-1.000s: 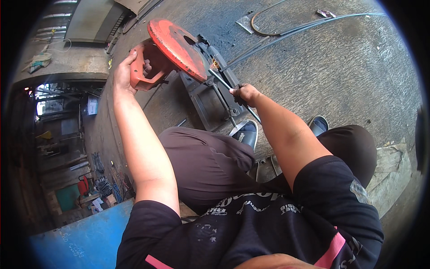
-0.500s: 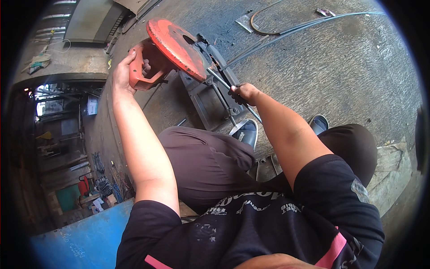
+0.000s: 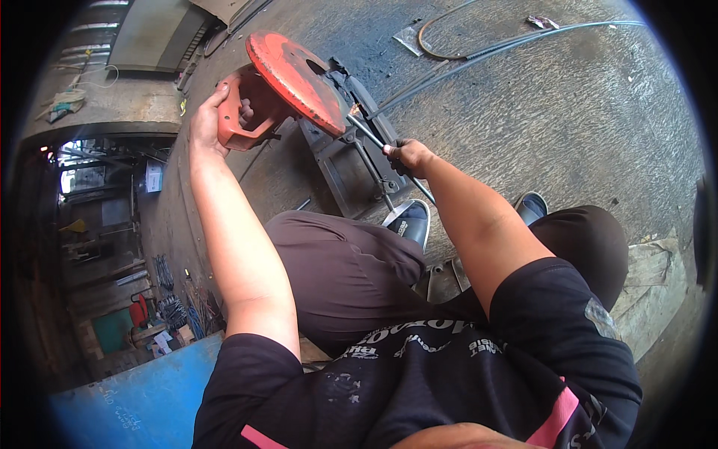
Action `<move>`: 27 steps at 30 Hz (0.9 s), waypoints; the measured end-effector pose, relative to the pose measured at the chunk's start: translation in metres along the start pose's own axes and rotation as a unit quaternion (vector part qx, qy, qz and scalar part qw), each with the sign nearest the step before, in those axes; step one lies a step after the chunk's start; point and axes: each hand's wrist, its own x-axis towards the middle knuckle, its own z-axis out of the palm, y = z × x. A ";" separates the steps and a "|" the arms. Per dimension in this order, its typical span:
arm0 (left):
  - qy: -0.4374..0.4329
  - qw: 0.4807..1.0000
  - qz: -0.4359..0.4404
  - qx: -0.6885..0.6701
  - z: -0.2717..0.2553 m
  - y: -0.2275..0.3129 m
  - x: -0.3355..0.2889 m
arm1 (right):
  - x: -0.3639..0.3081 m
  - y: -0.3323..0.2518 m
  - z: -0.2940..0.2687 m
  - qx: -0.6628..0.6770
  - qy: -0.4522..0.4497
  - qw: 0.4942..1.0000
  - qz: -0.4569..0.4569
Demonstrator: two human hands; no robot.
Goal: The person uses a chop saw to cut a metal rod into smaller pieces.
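Observation:
My left hand point(image 3: 209, 122) is wrapped round the red handle point(image 3: 234, 120) of a cut-off saw, the thumb on its top edge. The saw's round red guard point(image 3: 292, 78) is chipped along the rim and hides most of the blade side. In my right hand point(image 3: 410, 156) is a thin metal rod point(image 3: 368, 135), its far end running to the edge of the guard. A small orange glow of sparks point(image 3: 354, 110) shows at that end. Below the guard stands the saw's dark metal base point(image 3: 345, 176), with a clamp screw point(image 3: 370, 168) along it.
Long thin rods point(image 3: 516, 41) and a brown hose point(image 3: 425, 41) lie on the stained floor at the far right. My shoe point(image 3: 411, 218) is close to the saw base. A blue sheet point(image 3: 142, 396) is at the lower left, near piled wire coils point(image 3: 173, 308).
My right hand and the rod have shifted very slightly. The saw and my left hand look almost the same; the glow at the rod's end has changed a little.

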 end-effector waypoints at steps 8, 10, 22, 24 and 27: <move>-0.021 1.000 -0.007 -0.011 -0.003 -0.001 0.002 | -0.005 -0.003 0.001 0.000 -0.023 1.000 0.006; -0.022 1.000 -0.009 -0.013 -0.002 -0.001 0.002 | -0.003 -0.001 0.001 0.009 -0.028 1.000 0.005; -0.005 0.999 -0.019 -0.044 0.002 0.000 0.001 | -0.016 -0.118 -0.036 -0.296 0.102 0.943 -0.116; -0.010 0.998 -0.005 -0.054 0.002 0.000 0.002 | -0.025 -0.162 -0.057 -0.417 0.115 0.892 -0.132; -0.034 0.999 -0.017 -0.018 -0.003 0.001 0.000 | -0.027 -0.218 -0.076 -0.545 0.142 0.813 -0.145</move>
